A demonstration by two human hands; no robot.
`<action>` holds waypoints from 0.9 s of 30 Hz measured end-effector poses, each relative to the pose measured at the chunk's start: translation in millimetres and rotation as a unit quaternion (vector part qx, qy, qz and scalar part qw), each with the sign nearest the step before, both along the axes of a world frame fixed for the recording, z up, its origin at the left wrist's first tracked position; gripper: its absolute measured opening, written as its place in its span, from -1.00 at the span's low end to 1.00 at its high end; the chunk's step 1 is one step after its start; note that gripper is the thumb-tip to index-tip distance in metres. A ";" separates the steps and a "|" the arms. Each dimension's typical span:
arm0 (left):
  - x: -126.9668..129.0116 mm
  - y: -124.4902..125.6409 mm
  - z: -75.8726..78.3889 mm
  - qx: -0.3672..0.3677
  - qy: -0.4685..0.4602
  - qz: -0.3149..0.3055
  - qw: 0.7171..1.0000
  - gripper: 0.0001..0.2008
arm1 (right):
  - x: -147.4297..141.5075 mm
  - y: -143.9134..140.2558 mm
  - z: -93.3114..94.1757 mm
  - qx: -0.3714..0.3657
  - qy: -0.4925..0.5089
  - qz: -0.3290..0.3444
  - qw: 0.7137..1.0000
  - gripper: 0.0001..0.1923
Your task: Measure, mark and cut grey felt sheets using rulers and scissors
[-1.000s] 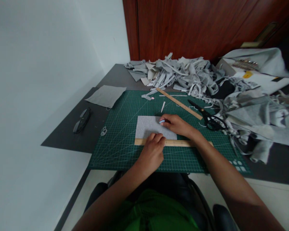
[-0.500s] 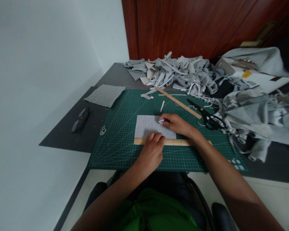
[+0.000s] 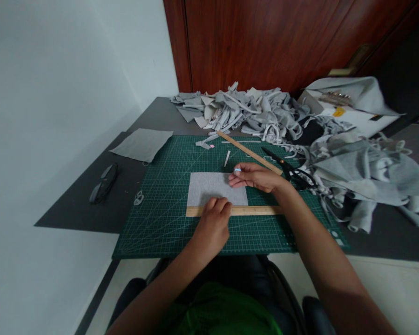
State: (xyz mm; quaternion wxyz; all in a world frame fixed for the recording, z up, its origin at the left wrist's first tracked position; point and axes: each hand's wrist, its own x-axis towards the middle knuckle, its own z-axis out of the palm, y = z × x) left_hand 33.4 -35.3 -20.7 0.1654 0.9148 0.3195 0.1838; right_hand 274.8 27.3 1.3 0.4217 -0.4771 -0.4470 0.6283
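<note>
A grey fabric rectangle (image 3: 209, 186) lies on the green cutting mat (image 3: 167, 186). Along its near edge runs a wooden ruler (image 3: 254, 211). With bent fingers, my left hand (image 3: 214, 218) grips and presses the ruler near the middle of the fabric's lower edge. My right hand (image 3: 254, 177) is over the fabric's upper right corner, partly turned palm up. Between its thumb and fingers is a small light-blue piece of tailor's chalk (image 3: 237, 170). My right forearm hides the ruler's right end.
A second wooden ruler (image 3: 249, 152) lies slanted behind, beside black scissors (image 3: 289, 170). Grey fabric scraps (image 3: 244, 109) are heaped at the back and right, near a white box (image 3: 356, 118). At left are a fabric piece (image 3: 143, 143) and glasses (image 3: 104, 184).
My right hand has turned from palm down to partly palm up, with the chalk still in its fingers. My left hand stays on the ruler. The whole view has shifted slightly.
</note>
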 end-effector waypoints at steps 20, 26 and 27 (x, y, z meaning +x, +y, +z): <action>-4.0 1.2 -4.7 0.042 -0.023 -0.007 0.999 -0.62 | -27.7 2.7 -7.4 -0.058 0.116 0.019 0.991 -0.88; -4.8 0.9 -2.9 0.037 -0.023 -0.006 0.999 -0.61 | -7.0 19.4 -12.4 0.017 0.119 -0.218 0.968 -0.73; -4.9 0.8 -2.4 0.035 -0.023 -0.006 0.999 -0.62 | -0.3 21.7 -10.9 0.024 0.121 -0.229 0.965 -0.73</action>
